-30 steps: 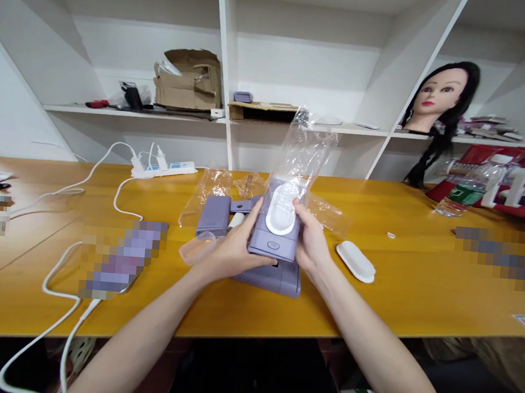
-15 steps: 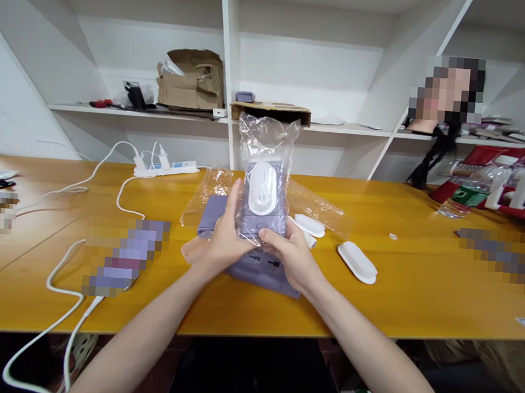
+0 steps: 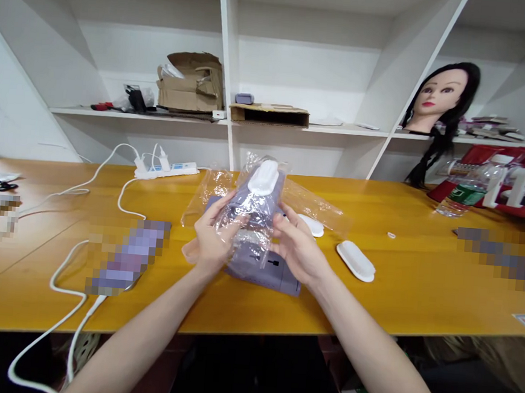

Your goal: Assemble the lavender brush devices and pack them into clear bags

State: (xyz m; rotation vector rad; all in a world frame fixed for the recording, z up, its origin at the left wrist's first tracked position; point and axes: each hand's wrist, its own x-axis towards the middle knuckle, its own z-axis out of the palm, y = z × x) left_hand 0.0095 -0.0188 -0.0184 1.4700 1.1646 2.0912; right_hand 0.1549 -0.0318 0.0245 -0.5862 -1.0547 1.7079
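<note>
Two bare hands work over a long yellow-orange wooden surface (image 3: pixel 372 308). The left hand (image 3: pixel 213 241) curls its fingers around a clear plastic bag (image 3: pixel 225 233), which wraps a lilac-grey plastic device (image 3: pixel 253 205) tilted away from the person, a white oval piece (image 3: pixel 263 177) at its far end. The right hand (image 3: pixel 297 248) is half open, its fingertips at the bag's right side; whether they pinch the plastic is hard to make out. The crumpled film blurs much of the device, and the hands cover more of it.

Directly beneath lies a lilac box (image 3: pixel 268 275), partly hidden. A peach translucent lid (image 3: pixel 189 251) peeks out near the left wrist, and a second clear bag (image 3: pixel 208 192) lies flat to the far left. Two white pieces sit to the right: a rounded one (image 3: pixel 312 225), half hidden, and a whole oval pad (image 3: pixel 356 261).

Three pixelated patches on the surface (image 3: pixel 128 257) can't be made out. White cables (image 3: pixel 67 284) run to a white power strip (image 3: pixel 167 170). Beyond stand white shelves (image 3: pixel 137 115) holding one crumpled cardboard box (image 3: pixel 189 83) and one mannequin head (image 3: pixel 443 95).
</note>
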